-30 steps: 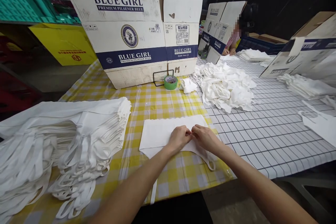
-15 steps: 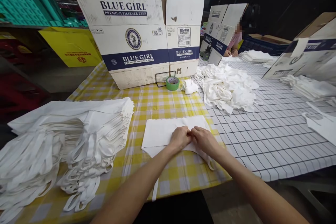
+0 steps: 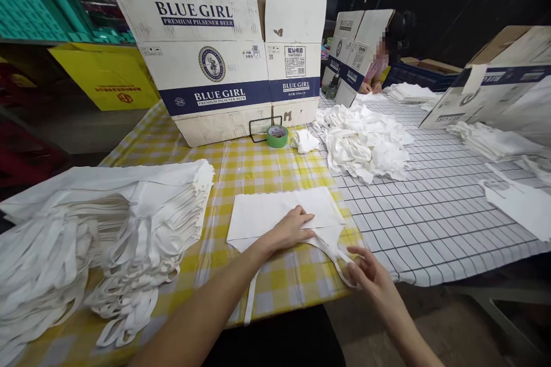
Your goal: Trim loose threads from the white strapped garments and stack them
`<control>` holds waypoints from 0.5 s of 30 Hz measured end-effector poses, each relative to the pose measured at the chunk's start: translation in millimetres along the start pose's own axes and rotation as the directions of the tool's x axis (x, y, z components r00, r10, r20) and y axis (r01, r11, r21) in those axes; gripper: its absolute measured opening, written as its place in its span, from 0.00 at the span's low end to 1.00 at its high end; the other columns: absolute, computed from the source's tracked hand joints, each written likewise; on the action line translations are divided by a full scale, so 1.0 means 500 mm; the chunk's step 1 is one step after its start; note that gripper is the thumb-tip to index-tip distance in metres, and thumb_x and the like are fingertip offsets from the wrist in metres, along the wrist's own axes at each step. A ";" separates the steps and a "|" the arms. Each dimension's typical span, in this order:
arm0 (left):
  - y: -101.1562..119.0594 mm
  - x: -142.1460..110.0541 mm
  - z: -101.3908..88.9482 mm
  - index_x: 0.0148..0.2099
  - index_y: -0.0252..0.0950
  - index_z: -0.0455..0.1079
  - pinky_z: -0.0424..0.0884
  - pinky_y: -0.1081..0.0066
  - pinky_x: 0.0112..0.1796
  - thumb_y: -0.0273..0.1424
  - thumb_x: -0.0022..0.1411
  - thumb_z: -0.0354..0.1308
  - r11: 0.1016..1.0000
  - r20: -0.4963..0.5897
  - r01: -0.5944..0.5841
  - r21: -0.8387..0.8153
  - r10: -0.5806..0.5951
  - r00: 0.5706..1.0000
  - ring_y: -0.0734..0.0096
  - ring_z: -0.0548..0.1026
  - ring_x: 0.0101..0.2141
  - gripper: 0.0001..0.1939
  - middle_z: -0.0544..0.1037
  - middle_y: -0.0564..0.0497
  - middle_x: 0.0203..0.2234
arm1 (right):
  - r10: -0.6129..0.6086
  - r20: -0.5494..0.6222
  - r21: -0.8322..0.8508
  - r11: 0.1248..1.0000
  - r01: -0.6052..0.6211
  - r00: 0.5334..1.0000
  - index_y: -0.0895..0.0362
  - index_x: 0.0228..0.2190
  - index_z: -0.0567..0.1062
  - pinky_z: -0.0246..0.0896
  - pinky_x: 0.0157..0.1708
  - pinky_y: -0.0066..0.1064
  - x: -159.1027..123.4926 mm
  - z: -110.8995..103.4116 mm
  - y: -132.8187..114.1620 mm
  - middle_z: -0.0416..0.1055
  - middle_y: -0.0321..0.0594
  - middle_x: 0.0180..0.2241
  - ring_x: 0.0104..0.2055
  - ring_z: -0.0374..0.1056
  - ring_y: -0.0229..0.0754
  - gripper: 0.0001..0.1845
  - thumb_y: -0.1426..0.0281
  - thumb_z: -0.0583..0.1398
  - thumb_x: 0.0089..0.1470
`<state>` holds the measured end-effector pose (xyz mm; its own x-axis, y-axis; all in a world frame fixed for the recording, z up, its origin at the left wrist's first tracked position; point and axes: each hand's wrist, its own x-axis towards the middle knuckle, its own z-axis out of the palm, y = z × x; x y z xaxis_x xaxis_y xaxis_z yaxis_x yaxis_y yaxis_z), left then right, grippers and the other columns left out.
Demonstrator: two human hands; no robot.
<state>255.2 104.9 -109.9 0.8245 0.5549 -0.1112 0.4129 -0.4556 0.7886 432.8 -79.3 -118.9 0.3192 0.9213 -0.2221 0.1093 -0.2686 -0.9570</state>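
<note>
A folded white cloth bag (image 3: 275,212) lies flat on the yellow checked tablecloth (image 3: 258,166) in front of me. My left hand (image 3: 293,228) rests on its lower edge, fingers stretched flat and pressing it down. My right hand (image 3: 370,278) is at the table's near edge, fingers pinched on the bag's white handle strap (image 3: 338,253), which runs from the bag toward it. Another strap (image 3: 250,301) hangs over the table edge.
A tall stack of folded white bags (image 3: 107,223) lies at the left. A Blue Girl carton (image 3: 215,63), green tape roll (image 3: 277,136) and loose pile of bags (image 3: 361,146) sit behind. Another person (image 3: 379,66) works at the far end near more cartons (image 3: 495,86).
My right hand left my left hand at the bag's middle and moved down and right to the table edge, taking hold of the handle strap. My left hand has flattened on the bag.
</note>
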 end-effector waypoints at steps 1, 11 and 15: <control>-0.001 0.001 0.000 0.58 0.41 0.60 0.61 0.68 0.46 0.44 0.58 0.49 1.000 0.006 0.001 0.001 -0.001 1.000 0.64 0.65 0.44 0.26 0.63 0.48 0.44 | 0.002 -0.058 -0.020 1.000 -0.003 0.998 0.56 0.45 0.62 0.60 0.32 0.30 -0.020 0.002 0.020 0.66 0.32 0.23 0.28 0.65 0.39 0.23 0.57 0.57 0.52; -0.011 -0.042 -0.013 0.61 0.40 0.55 0.63 0.67 0.47 0.38 0.62 0.46 0.993 -0.113 -0.059 -0.098 0.047 0.992 0.67 0.68 0.43 0.25 0.66 0.47 0.46 | 0.002 -0.316 -0.053 0.998 -0.020 0.949 0.53 0.49 0.63 0.60 0.47 0.36 -0.140 0.030 0.074 0.67 0.44 0.48 0.50 0.62 0.48 0.24 0.59 0.56 0.53; -0.020 -0.138 -0.049 0.61 0.41 0.55 0.59 0.66 0.53 0.35 0.63 0.44 0.999 -0.280 -0.046 0.012 0.047 0.959 0.67 0.64 0.52 0.23 0.65 0.49 0.53 | -0.008 -0.296 -0.119 0.993 -0.029 0.955 0.56 0.42 0.69 0.61 0.43 0.35 -0.184 0.072 0.119 0.69 0.45 0.42 0.45 0.65 0.48 0.18 0.58 0.55 0.53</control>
<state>185.0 88.2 -95.4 0.7016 0.7055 0.0999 0.3794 -0.4886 0.7857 376.3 -169.8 -162.1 0.5831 0.7986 -0.1494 0.2109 -0.3263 -0.9214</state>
